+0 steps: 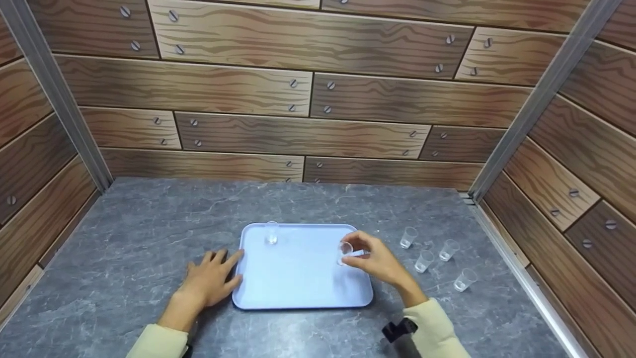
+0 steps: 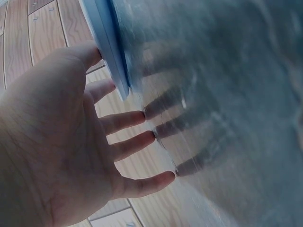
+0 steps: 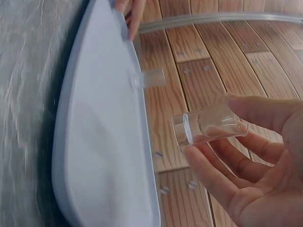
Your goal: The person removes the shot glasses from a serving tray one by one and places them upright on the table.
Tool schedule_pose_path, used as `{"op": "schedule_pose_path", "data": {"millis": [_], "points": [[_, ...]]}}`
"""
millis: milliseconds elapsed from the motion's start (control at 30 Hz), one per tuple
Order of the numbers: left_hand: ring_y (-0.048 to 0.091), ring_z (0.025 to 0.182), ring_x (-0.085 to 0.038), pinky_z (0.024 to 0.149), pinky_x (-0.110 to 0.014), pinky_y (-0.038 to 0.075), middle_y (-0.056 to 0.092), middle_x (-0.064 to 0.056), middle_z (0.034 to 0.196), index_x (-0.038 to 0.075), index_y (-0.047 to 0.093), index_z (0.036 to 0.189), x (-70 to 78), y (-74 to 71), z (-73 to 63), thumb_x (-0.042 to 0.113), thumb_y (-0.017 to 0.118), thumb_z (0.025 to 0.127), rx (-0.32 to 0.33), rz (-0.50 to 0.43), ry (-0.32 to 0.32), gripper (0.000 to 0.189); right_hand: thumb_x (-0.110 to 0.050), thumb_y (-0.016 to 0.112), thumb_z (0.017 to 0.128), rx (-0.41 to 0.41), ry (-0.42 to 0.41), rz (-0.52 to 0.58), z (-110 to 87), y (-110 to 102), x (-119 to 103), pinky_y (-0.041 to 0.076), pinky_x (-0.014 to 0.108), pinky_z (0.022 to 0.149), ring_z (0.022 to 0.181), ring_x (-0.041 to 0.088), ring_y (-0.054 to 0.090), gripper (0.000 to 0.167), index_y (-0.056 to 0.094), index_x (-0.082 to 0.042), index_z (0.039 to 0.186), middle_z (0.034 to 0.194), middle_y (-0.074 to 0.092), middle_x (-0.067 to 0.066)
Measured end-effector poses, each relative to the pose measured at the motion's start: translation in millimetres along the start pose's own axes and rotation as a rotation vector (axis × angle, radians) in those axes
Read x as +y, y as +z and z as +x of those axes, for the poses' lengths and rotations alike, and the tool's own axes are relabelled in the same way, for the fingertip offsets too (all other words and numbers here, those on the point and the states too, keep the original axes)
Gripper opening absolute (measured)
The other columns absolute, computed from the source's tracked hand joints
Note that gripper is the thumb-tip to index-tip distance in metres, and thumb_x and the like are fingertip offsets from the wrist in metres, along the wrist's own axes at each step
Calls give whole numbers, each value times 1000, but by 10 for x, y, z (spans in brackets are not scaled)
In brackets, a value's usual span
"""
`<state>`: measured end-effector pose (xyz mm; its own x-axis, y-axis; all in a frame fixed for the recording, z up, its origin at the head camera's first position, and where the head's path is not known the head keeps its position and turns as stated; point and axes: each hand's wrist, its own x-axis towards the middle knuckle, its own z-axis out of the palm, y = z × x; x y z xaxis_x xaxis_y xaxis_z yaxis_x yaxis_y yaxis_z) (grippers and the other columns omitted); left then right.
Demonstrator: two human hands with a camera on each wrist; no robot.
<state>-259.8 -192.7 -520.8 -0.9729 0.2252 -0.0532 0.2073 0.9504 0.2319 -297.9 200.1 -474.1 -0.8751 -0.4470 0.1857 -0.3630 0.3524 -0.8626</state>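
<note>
A light blue tray (image 1: 303, 268) lies on the grey marbled table. My right hand (image 1: 375, 258) pinches a small clear shot glass (image 3: 208, 126) between thumb and fingers, above the tray's right side; in the right wrist view a gap shows between its base and the tray. Another shot glass (image 1: 272, 233) stands upright near the tray's back left corner. My left hand (image 1: 211, 278) rests with spread fingers at the tray's left edge, thumb and index finger touching the rim. In the left wrist view its other fingertips (image 2: 165, 178) meet the tabletop.
To the right of the tray, several more clear shot glasses stand on the table, among them a back one (image 1: 408, 237) and a front one (image 1: 465, 280). Wood-patterned walls (image 1: 308, 134) enclose the back and sides, with a metal rail (image 1: 526, 278) along the right edge.
</note>
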Motion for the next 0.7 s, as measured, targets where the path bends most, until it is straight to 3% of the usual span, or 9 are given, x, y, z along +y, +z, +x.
{"op": "schedule_pose_path", "data": {"millis": [200,467,700], "points": [[45,139,-50,99,-85,35,49,-24,152,21,44,157,-1,2,-3,45,57,103,-6,-6,-7,60,-10,79,90,34,8,-59,-76,-178,98,57,37,97,104,20,67,35,66,2,120,112,70,21],[44,140,-51,100,-85,34,49,-24,152,22,44,157,5,2,21,45,57,103,2,-18,-3,60,-8,78,89,84,8,-88,-97,-342,194,56,41,99,104,24,67,37,65,4,122,111,69,19],[46,139,-48,97,-85,36,49,-23,151,22,44,157,-2,-2,23,45,56,103,-3,-2,-2,60,-5,78,89,131,20,-101,-96,-401,265,56,29,93,101,20,67,34,66,4,120,111,71,20]]}}
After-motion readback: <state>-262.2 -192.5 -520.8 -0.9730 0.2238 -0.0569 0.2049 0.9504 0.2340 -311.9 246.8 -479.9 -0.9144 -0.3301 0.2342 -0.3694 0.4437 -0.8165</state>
